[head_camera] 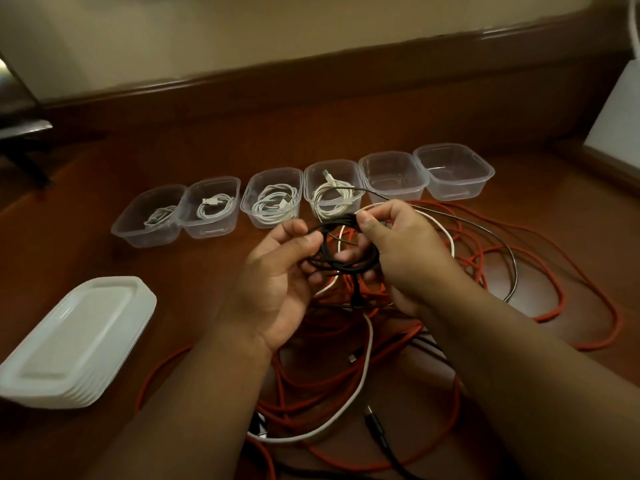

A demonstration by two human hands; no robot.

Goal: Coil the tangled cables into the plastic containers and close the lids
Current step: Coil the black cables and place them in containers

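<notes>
Above the wooden floor, my left hand (277, 271) and my right hand (401, 251) both hold a small coil of black cable (341, 258). The left fingers curl around its left side; the right thumb and fingers pinch its top. A loose grey tail (498, 237) of it arcs away to the right. Under my hands lies a tangle of red cable (346, 386) with a white cable (363, 375) through it. Several clear containers stand in a row beyond; the left ones hold coiled white cables (275, 204), and the two on the right (391, 174) (453, 169) are empty.
A stack of white lids (74, 344) lies at the left on the floor. A wooden baseboard runs along the wall behind the containers. A white object (620, 116) stands at the far right. Another black cable end (377, 427) lies near the bottom.
</notes>
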